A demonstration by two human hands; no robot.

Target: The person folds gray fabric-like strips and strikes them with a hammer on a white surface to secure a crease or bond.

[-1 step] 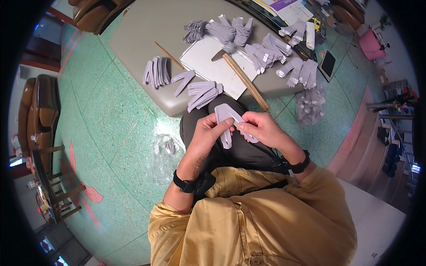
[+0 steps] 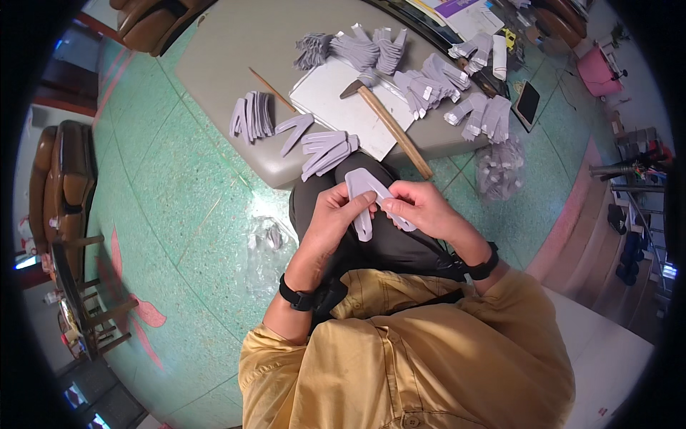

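Over my knees I hold a pale lavender V-shaped piece, its joined end pointing away from me. My left hand pinches its left leg, thumb laid on top. My right hand grips the right leg between thumb and bent fingers, close to the left thumb. The fingers underneath are partly hidden. Just beyond my hands, on the grey padded seat, lie a small pile of similar V-shaped pieces, a single V-shaped piece and a fanned stack of them.
A hammer with a wooden handle lies across a white board. Further stacks of lavender pieces spread over the far right of the seat. A thin wooden stick and a phone lie nearby. Plastic bags sit on the floor.
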